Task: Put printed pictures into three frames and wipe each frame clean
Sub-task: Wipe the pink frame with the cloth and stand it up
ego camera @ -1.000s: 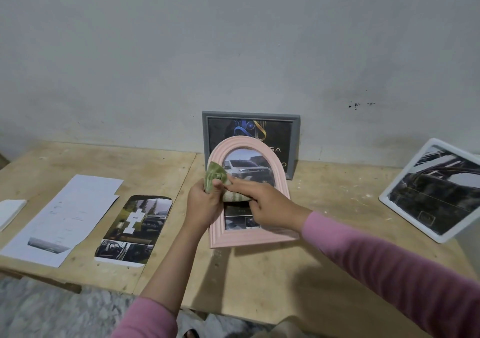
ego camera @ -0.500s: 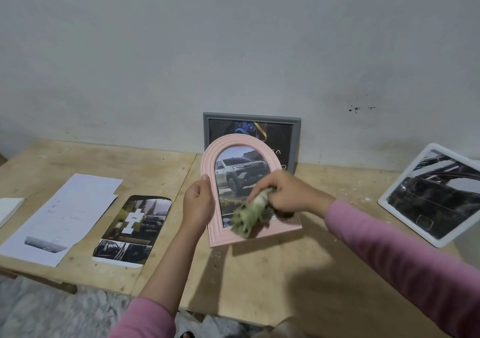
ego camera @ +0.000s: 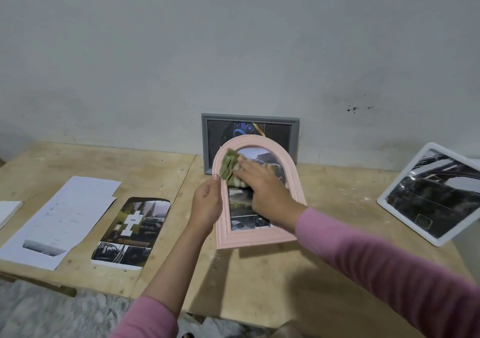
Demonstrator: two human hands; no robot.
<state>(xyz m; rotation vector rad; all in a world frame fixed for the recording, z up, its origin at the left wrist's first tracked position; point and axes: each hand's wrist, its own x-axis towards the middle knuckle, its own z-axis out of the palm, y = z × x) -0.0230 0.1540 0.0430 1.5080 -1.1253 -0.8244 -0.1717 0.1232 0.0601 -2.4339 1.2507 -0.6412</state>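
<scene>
L hand (ego camera: 206,203) grips pink frame (ego camera: 259,237), R hand (ego camera: 265,189) presses cloth (ego camera: 230,167)

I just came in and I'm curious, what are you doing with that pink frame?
A person is wiping the pink arched picture frame. The left hand holds its edge upright on the wooden table, while the right hand presses a green cloth on the glass. A grey rectangular frame and a white frame already hold pictures.

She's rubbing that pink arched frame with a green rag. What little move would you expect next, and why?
Probably a downward stroke. The right hand presses the green rag against the upper left of the pink frame, which the left hand grips by its edge; the glass lower down lies uncovered by the rag.
</scene>
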